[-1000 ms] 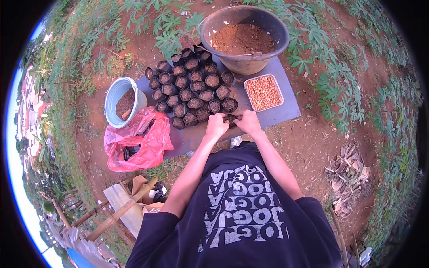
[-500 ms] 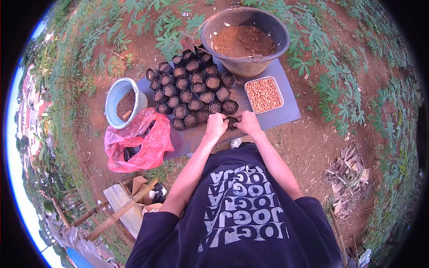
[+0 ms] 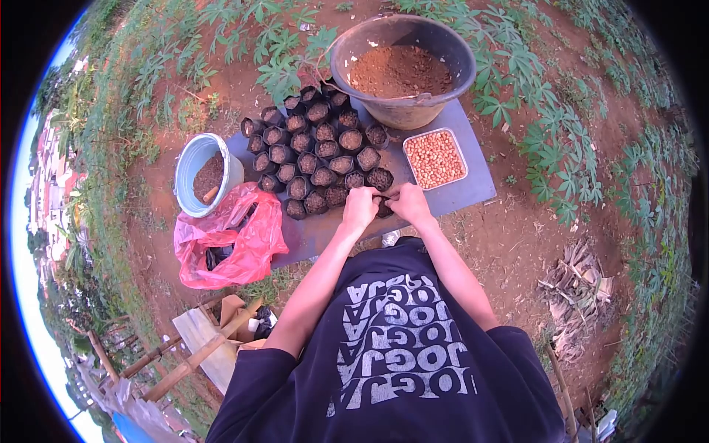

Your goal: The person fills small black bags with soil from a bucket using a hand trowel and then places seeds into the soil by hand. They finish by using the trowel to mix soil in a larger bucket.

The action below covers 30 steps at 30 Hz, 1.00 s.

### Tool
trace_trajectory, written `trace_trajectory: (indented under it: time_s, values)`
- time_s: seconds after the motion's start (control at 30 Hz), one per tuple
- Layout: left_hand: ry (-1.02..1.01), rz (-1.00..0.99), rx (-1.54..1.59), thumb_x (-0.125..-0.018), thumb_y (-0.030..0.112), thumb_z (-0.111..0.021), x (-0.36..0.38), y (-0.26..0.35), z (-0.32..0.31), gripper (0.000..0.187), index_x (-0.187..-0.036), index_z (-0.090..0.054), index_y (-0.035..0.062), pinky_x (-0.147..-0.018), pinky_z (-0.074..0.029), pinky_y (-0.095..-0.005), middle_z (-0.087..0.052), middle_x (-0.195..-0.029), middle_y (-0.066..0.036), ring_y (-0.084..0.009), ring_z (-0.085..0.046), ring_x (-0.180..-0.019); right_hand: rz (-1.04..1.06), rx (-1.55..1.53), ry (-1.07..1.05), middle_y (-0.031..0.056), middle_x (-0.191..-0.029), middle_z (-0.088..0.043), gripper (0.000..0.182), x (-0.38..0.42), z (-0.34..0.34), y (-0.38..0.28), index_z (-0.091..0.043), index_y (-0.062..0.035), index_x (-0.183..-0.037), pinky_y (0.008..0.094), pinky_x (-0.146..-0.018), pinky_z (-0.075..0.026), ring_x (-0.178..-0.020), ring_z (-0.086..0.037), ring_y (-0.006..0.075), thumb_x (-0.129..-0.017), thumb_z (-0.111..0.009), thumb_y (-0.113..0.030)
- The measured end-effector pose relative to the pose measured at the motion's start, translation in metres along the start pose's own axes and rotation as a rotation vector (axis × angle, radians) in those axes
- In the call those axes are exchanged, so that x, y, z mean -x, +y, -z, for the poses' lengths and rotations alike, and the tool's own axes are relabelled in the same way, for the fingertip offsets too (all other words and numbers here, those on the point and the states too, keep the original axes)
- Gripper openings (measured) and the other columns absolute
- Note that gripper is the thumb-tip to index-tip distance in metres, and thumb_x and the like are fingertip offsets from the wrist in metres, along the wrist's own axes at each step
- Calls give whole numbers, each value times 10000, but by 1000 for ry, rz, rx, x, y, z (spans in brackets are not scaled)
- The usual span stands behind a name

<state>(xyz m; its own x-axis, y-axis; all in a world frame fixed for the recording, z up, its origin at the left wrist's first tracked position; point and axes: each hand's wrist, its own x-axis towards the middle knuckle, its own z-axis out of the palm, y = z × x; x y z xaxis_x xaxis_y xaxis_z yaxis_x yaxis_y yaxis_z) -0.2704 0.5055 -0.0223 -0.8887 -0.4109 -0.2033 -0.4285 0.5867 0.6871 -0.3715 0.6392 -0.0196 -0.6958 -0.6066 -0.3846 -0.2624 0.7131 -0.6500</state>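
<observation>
Close in front of my body, a black seedling bag [image 3: 384,208] stands at the near edge of the table, mostly covered by my fingers. My left hand [image 3: 360,207] pinches its rim from the left. On the opposite side, my right hand [image 3: 408,204] is closed on the rim too, fingertips almost meeting the left ones. Just beyond my hands sit several black seedling bags filled with soil [image 3: 325,153], packed together in rows. A clear square tub of orange-tan seeds [image 3: 436,158] lies to the right of them.
At the back right stands a large dark bucket of reddish soil [image 3: 402,70]. A light blue pail [image 3: 235,173] with dark soil and a handled tool is on the left, beside a pink plastic bag [image 3: 229,255]. Everything rests on a grey table [image 3: 473,177].
My fingertips have come closer together over the bag's rim, and less of its soil shows between them. The view has shifted slightly; the other things stay put.
</observation>
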Motion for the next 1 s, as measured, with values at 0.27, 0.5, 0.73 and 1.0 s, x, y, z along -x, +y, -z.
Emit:
trace_trajectory:
  time_s: [0.27,0.5,0.73,1.0]
  values:
    - [43,18,-151,-832,58,-705,-2,-8,-9,114,-918,-757,5,-814,-566,-493,-700,-848,-258,-407,-707,-859,34,29,22,198,-875,-749,260,-1,-7,3,-783,-16,-981,395,-804,-594,-809,-751,312,-757,-807,-145]
    - [-14,-36,-296,-841,56,-685,-1,-4,-7,122,-837,-715,-62,-753,-599,-484,-703,-873,-276,-418,-721,-838,42,151,43,230,-869,-731,254,2,-10,-3,-783,-48,-996,449,-836,-585,-847,-729,375,-775,-796,-173]
    - [-23,-94,-352,-791,-33,-632,-2,-7,-9,87,-843,-695,-63,-781,-603,-478,-699,-926,-283,-420,-719,-871,58,257,44,270,-879,-712,215,2,-11,-13,-777,-25,-942,475,-837,-579,-854,-716,413,-784,-750,-168]
    - [-55,-60,-151,-805,6,-650,-1,-11,1,156,-929,-738,-28,-842,-583,-486,-703,-895,-273,-417,-710,-880,82,179,29,255,-881,-719,240,2,-6,-9,-779,-29,-972,462,-842,-582,-846,-721,399,-786,-738,-174]
